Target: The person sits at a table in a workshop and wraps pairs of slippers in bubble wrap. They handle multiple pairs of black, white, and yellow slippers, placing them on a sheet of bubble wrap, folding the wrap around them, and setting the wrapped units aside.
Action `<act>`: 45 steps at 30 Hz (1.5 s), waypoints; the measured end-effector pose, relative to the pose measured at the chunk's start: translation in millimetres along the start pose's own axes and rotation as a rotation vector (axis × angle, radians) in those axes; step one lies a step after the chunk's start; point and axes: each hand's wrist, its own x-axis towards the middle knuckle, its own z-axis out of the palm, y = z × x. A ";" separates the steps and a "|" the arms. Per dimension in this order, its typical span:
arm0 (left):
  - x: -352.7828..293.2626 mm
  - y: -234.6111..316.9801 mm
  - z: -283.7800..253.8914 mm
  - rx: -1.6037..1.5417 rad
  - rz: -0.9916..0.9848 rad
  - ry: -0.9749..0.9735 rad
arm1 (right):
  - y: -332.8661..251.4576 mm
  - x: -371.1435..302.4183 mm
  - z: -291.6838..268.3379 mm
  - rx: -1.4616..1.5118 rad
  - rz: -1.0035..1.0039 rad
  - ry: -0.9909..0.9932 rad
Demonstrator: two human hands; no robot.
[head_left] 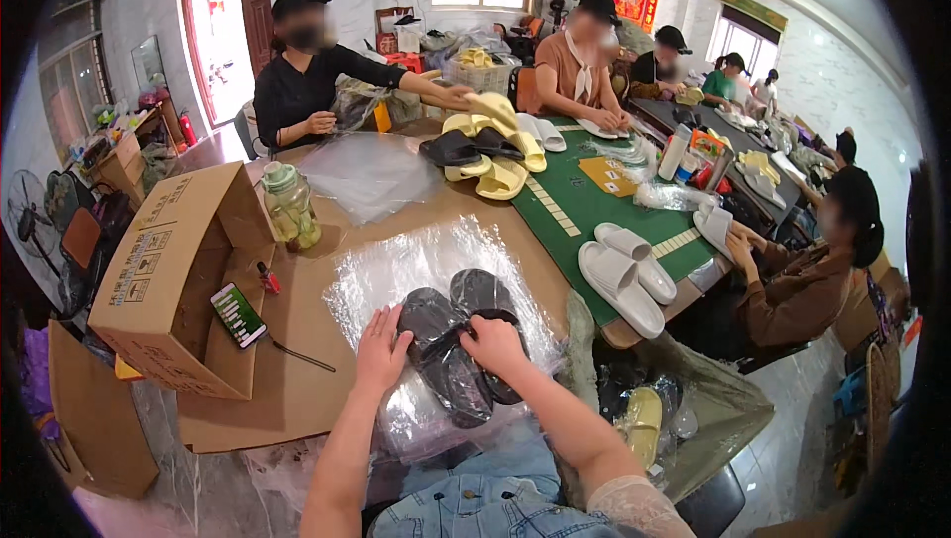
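Observation:
A pair of black slippers (448, 375) lies in front of me, with shiny clear film over at least part of it. The slippers rest on a stack of clear plastic bags (369, 285). My left hand (379, 345) lies against the left edge of the slippers, its fingers stretched out and thumb apart. Between the two slippers, my right hand (493, 347) is closed with fingers bent onto the black slippers. Whether it grips film or strap there is hidden under the fingers.
At left stand a cardboard box (163, 270), a phone (238, 315) and a green-lidded jar (289, 206). Loose slippers (485, 147) are piled at the far side; grey slippers (624, 275) sit on a green mat (565, 211). A sack (693, 389) hangs at right. Several co-workers sit around.

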 end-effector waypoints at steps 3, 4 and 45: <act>-0.7 -4.8 2.4 0.005 -0.027 -0.015 | 12.8 -28.2 -23.5 0.035 -0.038 -0.033; -0.9 -6.6 3.1 0.007 -0.033 -0.015 | 19.9 -41.2 -31.8 0.036 -0.044 -0.044; -11.0 14.0 -7.9 0.117 0.292 0.054 | 253.1 -14.7 -143.7 -0.353 0.474 0.361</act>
